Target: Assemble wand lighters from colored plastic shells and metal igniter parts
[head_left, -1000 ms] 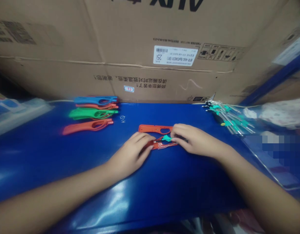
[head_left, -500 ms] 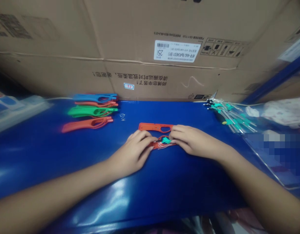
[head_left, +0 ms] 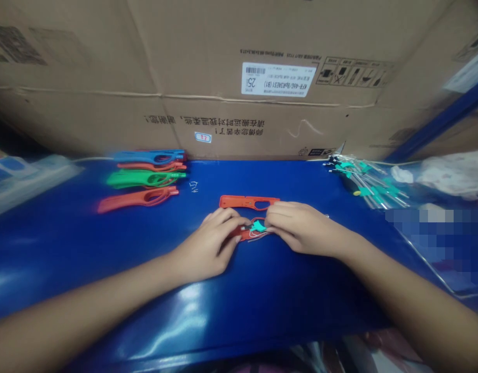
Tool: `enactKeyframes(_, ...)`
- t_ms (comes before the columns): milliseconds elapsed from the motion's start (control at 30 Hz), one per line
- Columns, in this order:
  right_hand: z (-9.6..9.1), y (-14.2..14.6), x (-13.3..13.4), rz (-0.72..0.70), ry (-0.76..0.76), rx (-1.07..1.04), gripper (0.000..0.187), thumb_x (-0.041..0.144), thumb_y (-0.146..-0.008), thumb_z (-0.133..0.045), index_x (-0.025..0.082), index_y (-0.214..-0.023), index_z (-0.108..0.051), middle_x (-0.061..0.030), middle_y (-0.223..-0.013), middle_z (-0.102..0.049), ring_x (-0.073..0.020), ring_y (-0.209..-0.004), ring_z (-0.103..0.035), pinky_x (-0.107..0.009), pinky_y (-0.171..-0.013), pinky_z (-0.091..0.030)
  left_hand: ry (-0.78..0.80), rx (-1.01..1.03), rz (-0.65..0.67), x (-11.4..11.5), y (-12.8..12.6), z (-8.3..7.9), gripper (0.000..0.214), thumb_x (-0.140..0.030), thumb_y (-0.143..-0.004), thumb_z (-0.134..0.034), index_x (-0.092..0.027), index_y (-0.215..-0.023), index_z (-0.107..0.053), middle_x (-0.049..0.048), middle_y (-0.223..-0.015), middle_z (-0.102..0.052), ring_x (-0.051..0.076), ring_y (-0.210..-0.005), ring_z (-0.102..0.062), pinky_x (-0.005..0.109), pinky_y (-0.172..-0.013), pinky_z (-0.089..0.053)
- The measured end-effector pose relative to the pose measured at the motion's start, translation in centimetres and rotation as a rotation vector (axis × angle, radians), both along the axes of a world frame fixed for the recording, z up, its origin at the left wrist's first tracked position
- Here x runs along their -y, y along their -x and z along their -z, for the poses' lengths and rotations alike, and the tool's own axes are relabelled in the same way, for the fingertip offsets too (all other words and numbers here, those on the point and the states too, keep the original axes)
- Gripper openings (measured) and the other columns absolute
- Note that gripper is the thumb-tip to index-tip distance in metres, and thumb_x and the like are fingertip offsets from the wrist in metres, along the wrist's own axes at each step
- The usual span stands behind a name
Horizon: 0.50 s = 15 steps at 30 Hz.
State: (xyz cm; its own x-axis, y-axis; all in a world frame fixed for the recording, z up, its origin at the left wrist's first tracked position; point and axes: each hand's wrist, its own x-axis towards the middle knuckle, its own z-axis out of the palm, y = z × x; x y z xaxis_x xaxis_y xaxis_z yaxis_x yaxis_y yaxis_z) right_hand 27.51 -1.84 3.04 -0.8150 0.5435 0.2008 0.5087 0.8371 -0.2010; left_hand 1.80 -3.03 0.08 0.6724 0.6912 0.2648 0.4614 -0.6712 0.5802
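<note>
Here, the left hand (head_left: 208, 249) clamps the orange shell (head_left: 242, 234) on the bench (head_left: 262, 305), seemingly steadying it; the right hand (head_left: 301, 231) pinches the teal piece (head_left: 257, 226). Both meet mid-frame.

Back is blocked: the cardboard box (head_left: 239, 103) runs the full width, standing on the blue table (head_left: 262, 300) right behind your work. Btw your left hand (head_left: 210, 246) and right hand (head_left: 301, 228) there's only the orange piece (head_left: 242, 234) both pinch. A 2nd orange shell (head_left: 249, 201) lies just behind your fingertips. Left rear: stack of coloured shells (head_left: 145, 178), w/ small wire bits (head_left: 193, 186) beside it. Right rear: pile of teal-tipped wires (head_left: 365, 178). Open passage: table front, plus the strip btw the stack and your left hand.
</note>
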Motion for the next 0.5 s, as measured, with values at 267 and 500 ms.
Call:
enactKeyframes(267,0.0,0.23,0.35,-0.027,-0.075,0.049,0.021,0.015,-0.1,-0.044,0.018,-0.087,-0.059,-0.0044,-0.082,-0.06,-0.0181,-0.076,-0.049,-0.03,-0.07,-0.04,0.019,-0.007,0.009,0.06,0.1,-0.08,0.027,-0.014,-0.097,-0.047,-0.02,-0.122,-0.056,0.01,-0.117,-0.059,0.024,-0.111,-0.054,0.046,-0.1,-0.046)
enactKeyframes(500,0.23,0.3,0.25,-0.038,-0.099,0.073,0.022,0.013,-0.099,-0.043,0.018,-0.089,-0.062,-0.0051,-0.085,-0.063,-0.0188,-0.078,-0.051,-0.03,-0.071,-0.041,0.02,-0.001,0.02,0.03,0.12,-0.17,0.026,-0.014,-0.096,-0.047,-0.02,-0.119,-0.057,0.0101,-0.115,-0.06,0.025,-0.11,-0.055,0.046,-0.099,-0.047)
